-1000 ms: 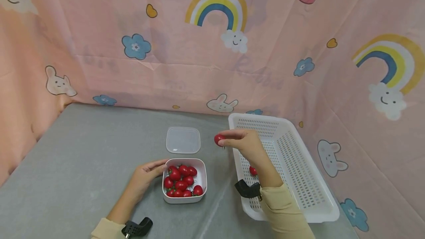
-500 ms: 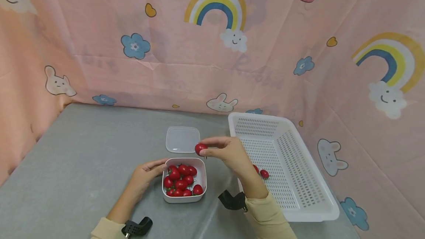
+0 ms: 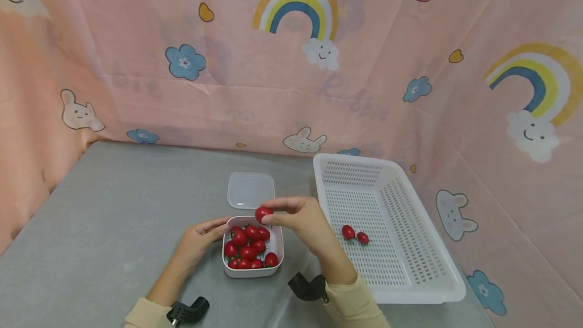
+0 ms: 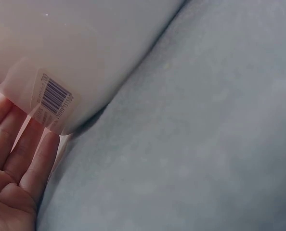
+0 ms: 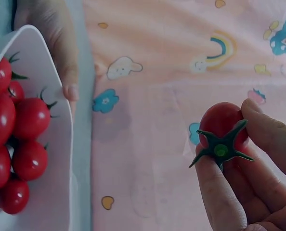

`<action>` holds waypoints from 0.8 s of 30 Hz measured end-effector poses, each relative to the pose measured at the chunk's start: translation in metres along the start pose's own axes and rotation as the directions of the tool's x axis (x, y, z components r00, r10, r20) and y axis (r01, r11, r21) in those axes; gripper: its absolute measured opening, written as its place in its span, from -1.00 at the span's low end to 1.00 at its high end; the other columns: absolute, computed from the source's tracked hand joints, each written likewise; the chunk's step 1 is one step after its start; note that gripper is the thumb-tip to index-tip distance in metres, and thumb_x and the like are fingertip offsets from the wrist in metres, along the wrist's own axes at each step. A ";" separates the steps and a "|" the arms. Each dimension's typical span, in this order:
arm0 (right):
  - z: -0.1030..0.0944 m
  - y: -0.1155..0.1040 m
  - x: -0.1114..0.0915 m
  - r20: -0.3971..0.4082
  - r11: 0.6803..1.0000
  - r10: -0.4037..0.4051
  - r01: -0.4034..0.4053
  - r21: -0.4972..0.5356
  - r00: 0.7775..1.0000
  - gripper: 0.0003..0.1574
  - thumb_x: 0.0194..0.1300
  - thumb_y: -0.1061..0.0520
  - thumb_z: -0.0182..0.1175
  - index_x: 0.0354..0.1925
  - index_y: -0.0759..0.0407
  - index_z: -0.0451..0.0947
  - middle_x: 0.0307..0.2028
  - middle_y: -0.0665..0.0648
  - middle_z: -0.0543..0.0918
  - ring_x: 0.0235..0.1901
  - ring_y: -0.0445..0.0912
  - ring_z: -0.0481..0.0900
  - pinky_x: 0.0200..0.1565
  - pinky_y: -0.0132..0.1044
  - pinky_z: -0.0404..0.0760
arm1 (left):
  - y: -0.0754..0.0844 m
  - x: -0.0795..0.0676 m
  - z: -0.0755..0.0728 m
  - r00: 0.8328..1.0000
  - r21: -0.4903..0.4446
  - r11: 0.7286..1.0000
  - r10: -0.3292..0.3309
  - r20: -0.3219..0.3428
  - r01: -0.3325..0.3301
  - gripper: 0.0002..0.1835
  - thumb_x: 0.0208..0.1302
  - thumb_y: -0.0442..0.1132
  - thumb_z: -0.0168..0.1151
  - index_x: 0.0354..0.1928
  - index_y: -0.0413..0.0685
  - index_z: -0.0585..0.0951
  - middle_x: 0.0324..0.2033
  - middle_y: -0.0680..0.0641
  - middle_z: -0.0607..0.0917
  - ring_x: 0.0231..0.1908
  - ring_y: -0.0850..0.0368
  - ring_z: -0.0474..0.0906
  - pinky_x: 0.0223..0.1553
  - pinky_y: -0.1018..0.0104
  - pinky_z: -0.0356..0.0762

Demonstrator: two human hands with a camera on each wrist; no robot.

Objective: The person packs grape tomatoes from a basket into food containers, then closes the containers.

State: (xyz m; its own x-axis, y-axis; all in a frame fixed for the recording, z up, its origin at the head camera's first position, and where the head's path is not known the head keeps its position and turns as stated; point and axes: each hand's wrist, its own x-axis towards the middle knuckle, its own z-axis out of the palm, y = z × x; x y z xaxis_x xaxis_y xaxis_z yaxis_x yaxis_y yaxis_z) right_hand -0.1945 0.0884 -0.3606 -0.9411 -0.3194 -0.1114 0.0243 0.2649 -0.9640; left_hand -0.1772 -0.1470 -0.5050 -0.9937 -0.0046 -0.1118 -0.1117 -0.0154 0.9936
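My right hand (image 3: 298,220) pinches a red cherry tomato (image 5: 222,122) between thumb and fingers. Its green star-shaped stem end shows in the right wrist view. The tomato hangs over the back rim of a small white box (image 3: 253,274). Several more cherry tomatoes (image 3: 248,253) lie inside, some with green stems. At the box's left side rests my left hand (image 3: 199,239), its fingers extended along the outer wall. In the left wrist view those fingers (image 4: 30,154) touch the wall near a barcode label (image 4: 55,97).
A clear lid (image 3: 251,191) lies flat behind the box. To the right stands a large white perforated basket (image 3: 412,209) with two cherry tomatoes (image 3: 348,232) in it. A pink printed cloth (image 3: 218,110) hangs behind the grey tabletop (image 3: 114,216).
My right hand has carried the cherry tomato leftward and toward me, from the basket's edge to over the box. Two tomatoes in the basket now show fully. My left hand has stayed put.
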 end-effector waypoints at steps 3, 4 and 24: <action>0.006 0.008 -0.002 -0.012 1.000 0.003 -0.003 0.001 1.000 -0.65 0.14 0.14 0.46 -0.08 0.22 0.75 -0.11 0.15 0.79 0.04 -0.10 0.64 0.21 -0.06 0.55 | 0.000 0.000 0.000 1.000 -0.005 1.000 0.004 0.001 -0.004 -0.58 0.32 -0.24 0.30 0.13 -0.37 0.61 -0.20 0.28 0.77 -0.13 0.47 0.64 -0.05 0.50 0.56; 0.008 0.011 -0.003 -0.016 1.000 0.001 -0.001 0.004 1.000 -0.65 0.14 0.14 0.46 -0.08 0.23 0.75 -0.12 0.16 0.80 0.02 -0.11 0.65 0.18 -0.09 0.57 | 0.000 0.000 0.000 1.000 -0.005 1.000 0.005 0.001 -0.005 -0.59 0.32 -0.25 0.29 0.13 -0.37 0.61 -0.20 0.29 0.77 -0.13 0.47 0.64 -0.05 0.50 0.56; 0.034 0.069 -0.012 -0.136 0.989 0.064 -0.081 -0.123 0.989 -0.68 0.01 0.12 0.54 -0.19 0.16 0.80 -0.15 0.12 0.80 -0.04 -0.11 0.63 0.02 -0.22 0.57 | 0.001 0.000 -0.001 1.000 0.010 1.000 0.006 0.011 -0.006 -0.59 0.32 -0.22 0.31 0.13 -0.32 0.62 -0.13 0.21 0.78 -0.10 0.46 0.63 -0.02 0.49 0.56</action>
State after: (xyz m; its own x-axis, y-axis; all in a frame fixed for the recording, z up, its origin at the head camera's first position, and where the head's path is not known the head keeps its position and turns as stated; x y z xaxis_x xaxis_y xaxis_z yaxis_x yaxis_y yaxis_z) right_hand -0.1697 0.0793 -0.4346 -0.9748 -0.1745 -0.1390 0.0589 0.3994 -0.9149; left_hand -0.1770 -0.1483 -0.5038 -0.9944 0.0060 -0.1056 -0.1056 -0.0050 0.9944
